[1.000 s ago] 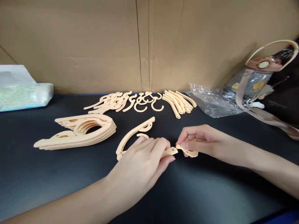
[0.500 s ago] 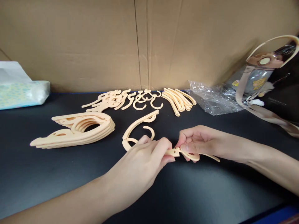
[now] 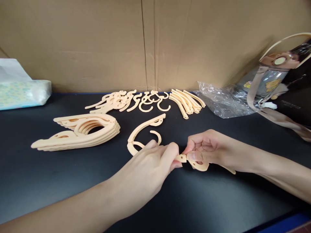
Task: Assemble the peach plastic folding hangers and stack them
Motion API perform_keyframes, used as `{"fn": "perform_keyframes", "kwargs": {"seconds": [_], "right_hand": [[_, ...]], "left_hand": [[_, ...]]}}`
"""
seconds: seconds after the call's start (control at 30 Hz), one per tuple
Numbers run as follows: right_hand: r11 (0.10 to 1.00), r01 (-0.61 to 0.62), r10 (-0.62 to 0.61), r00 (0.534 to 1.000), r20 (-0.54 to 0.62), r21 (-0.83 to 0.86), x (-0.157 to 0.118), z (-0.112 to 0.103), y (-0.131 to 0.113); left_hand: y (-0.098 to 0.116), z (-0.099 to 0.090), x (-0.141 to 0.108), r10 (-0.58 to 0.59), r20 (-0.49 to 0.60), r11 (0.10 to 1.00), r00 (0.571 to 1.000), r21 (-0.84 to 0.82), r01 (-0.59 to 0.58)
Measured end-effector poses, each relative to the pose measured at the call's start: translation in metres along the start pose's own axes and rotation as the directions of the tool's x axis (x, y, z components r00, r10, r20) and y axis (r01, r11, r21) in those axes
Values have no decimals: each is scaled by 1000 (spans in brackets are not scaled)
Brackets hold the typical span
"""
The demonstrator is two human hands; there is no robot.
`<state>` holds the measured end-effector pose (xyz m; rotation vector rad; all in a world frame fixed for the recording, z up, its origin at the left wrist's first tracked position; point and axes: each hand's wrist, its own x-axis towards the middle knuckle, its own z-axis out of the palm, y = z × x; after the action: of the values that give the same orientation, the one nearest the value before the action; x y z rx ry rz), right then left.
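My left hand (image 3: 150,174) is closed on a cream plastic hanger arm (image 3: 181,158), whose holed end pokes out past the thumb. It seems to belong to the partly assembled hanger (image 3: 136,131) curving out beyond my knuckles, with a hook (image 3: 157,136) inside the curve; the join is hidden by my hand. My right hand (image 3: 213,145) pinches a matching end piece (image 3: 201,166) with a rounded loop, its thin tail showing below the palm. The two pieces meet end to end between my fingertips; whether they are locked together I cannot tell.
To the left lies a stack of folded hangers (image 3: 97,139). Behind are piles of notched arms (image 3: 114,100), hooks (image 3: 145,108) and curved strips (image 3: 187,102). A clear plastic bag (image 3: 216,103) and strapped bottle (image 3: 272,77) stand right, a tissue pack (image 3: 24,94) left. Cardboard (image 3: 97,45) walls the back.
The right hand has turned the end piece slightly, so its loop faces up more and its tail has swung right and down. The left hand stays almost still.
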<state>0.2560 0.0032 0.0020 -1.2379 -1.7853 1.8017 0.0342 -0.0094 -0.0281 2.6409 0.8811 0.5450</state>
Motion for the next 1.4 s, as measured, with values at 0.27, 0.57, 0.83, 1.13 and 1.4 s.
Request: {"fn": "perform_keyframes", "kwargs": {"seconds": [0.27, 0.57, 0.83, 1.13, 1.4], "right_hand": [[998, -26, 26, 1000, -3, -60, 1, 1, -2], [1000, -21, 21, 1000, -3, -11, -3, 3, -1], [995, -10, 7, 999, -32, -97, -6, 5, 5], [987, -48, 40, 998, -58, -153, -8, 6, 6], [985, -16, 6, 998, -56, -170, -6, 9, -1]], "left_hand": [[-1, 1, 1, 23, -8, 1000, 1000, -4, -23], [-2, 1, 1, 49, -4, 999, 999, 19, -49], [-2, 3, 2, 65, 6, 998, 998, 28, -65], [-1, 2, 0, 32, 11, 999, 999, 31, -33], [-2, 3, 0, 24, 27, 999, 999, 20, -24]]}}
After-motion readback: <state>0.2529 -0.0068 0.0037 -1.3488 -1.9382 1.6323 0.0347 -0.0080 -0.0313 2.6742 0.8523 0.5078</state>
